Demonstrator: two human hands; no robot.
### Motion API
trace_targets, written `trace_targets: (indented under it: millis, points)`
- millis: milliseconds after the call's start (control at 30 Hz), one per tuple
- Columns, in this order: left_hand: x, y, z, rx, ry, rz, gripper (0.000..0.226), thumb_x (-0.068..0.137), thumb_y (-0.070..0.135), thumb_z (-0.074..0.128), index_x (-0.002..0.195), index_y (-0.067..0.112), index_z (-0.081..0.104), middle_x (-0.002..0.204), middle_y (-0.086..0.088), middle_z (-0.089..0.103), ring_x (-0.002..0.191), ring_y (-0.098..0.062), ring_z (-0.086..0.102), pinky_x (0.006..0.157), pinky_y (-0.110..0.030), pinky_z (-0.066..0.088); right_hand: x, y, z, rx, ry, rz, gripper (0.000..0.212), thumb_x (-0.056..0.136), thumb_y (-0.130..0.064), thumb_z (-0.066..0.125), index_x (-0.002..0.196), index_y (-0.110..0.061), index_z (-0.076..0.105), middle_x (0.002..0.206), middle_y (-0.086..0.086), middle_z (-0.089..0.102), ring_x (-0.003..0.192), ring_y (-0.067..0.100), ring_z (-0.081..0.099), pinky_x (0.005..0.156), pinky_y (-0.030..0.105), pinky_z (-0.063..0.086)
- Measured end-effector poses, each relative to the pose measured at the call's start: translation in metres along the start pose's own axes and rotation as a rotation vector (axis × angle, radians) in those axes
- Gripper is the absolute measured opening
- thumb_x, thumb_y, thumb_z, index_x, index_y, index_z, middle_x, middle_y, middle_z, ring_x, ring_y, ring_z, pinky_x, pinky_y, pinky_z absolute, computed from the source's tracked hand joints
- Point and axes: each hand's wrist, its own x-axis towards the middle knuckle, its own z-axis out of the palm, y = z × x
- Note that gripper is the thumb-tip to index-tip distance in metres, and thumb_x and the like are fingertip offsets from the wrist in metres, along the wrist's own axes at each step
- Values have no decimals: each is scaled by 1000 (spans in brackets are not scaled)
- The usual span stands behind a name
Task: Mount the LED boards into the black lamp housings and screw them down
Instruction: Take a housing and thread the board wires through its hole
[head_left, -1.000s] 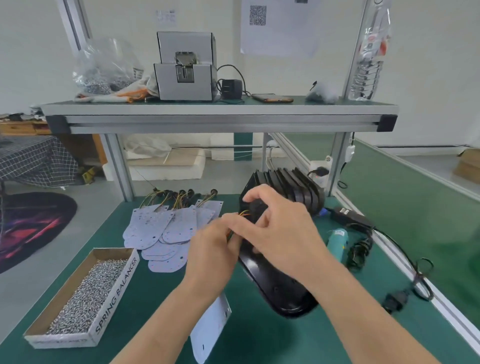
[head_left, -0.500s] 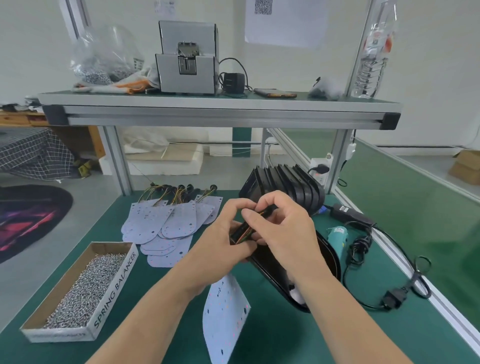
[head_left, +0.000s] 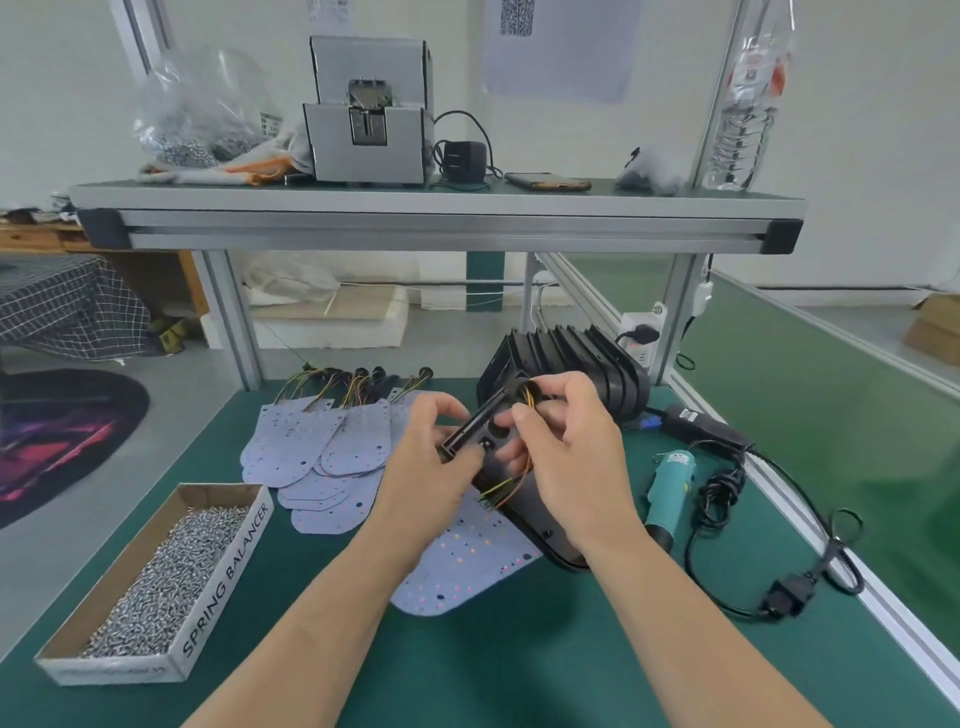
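Over the bench (head_left: 519, 675), left grip (head_left: 421, 462) clamps the black housing (head_left: 470, 430); right grip (head_left: 571, 447) pinches the wires (head_left: 504, 487)

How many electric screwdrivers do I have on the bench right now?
1. The teal screwdriver lies on the green mat, right of the black housing being worked on, beside its coiled cable. Another could be hidden behind the arms or shelf items.

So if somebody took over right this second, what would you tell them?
The left hand grips the black housing at its upper end. The right hand pinches the wires at the housing's hole. The board lies on the table by the housing, not yet mounted.
Left: feed wires, seat board, screw down.
Close by: spare boards, stacked housings, screw box, screwdriver.
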Motion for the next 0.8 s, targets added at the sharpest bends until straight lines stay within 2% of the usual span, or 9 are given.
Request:
trace_targets:
  millis: [100, 200, 233, 300, 367, 433, 533, 700, 800]
  points:
    - [8, -5, -2, 55, 91, -82, 33, 88, 16, 62, 117, 32, 58, 95, 8, 68, 71, -8, 59, 60, -22, 45, 4, 1, -2, -151, 15, -54, 13, 95, -14, 65, 97, -27, 64, 79, -10, 71, 58, 8, 65, 58, 17, 50]
    - [17, -5, -6, 130, 137, -58, 24, 87, 14, 58, 93, 32, 73, 65, 12, 63, 53, -10, 48, 52, -26, 38, 12, 2, -10, -212, 52, -45, 10, 92, -18, 71, 94, -28, 70, 79, -20, 71, 75, -2, 66, 69, 8, 46]
    - [18, -4, -7, 143, 165, -31, 26, 88, 13, 58, 86, 34, 72, 63, 10, 63, 52, -11, 48, 52, -28, 40, 14, 2, -12, -229, 46, -33, 9, 91, -19, 71, 91, -28, 70, 80, -20, 72, 78, -3, 66, 71, 7, 46]
    - [21, -2, -10, 188, 196, 26, 28, 92, 13, 57, 85, 39, 66, 73, 9, 67, 57, -8, 52, 57, -30, 43, 19, 2, -14, -296, -4, -19, 5, 91, -19, 72, 87, -22, 72, 79, -13, 73, 78, 1, 68, 73, 10, 47]
    - [21, 2, -11, 231, 188, 78, 25, 96, 16, 54, 88, 39, 58, 76, 11, 63, 53, -3, 48, 52, -24, 38, 21, 2, -12, -388, -69, -50, 3, 90, -15, 72, 88, -14, 71, 80, -7, 73, 78, 9, 69, 76, 23, 53]
    - [22, 5, -10, 248, 180, 106, 21, 98, 20, 52, 89, 38, 54, 75, 6, 61, 51, -3, 45, 50, -21, 34, 23, 1, -9, -467, -104, -102, 7, 90, -13, 72, 85, -11, 67, 76, -2, 72, 69, 14, 67, 71, 34, 55]
    - [21, 12, -7, 250, 189, 129, 11, 99, 25, 53, 94, 34, 54, 76, 3, 60, 57, -5, 46, 55, -25, 35, 25, 1, -5, -558, -163, -138, 17, 91, -13, 70, 79, -14, 58, 63, -1, 67, 54, 12, 65, 66, 38, 54]
    - [18, 21, -5, 313, 239, 171, 5, 100, 22, 54, 95, 20, 56, 75, 4, 59, 61, -6, 49, 52, -17, 37, 37, 0, -5, -762, -232, -266, 15, 93, -24, 68, 81, -17, 61, 74, 1, 68, 77, 28, 64, 71, 40, 51]
    - [15, 20, -3, 373, 239, 181, 7, 100, 21, 53, 95, 17, 56, 74, 4, 58, 62, -1, 51, 54, -14, 39, 42, 1, -3, -905, -211, -279, 18, 91, -34, 70, 80, -20, 65, 82, -3, 62, 85, 26, 61, 68, 34, 43]
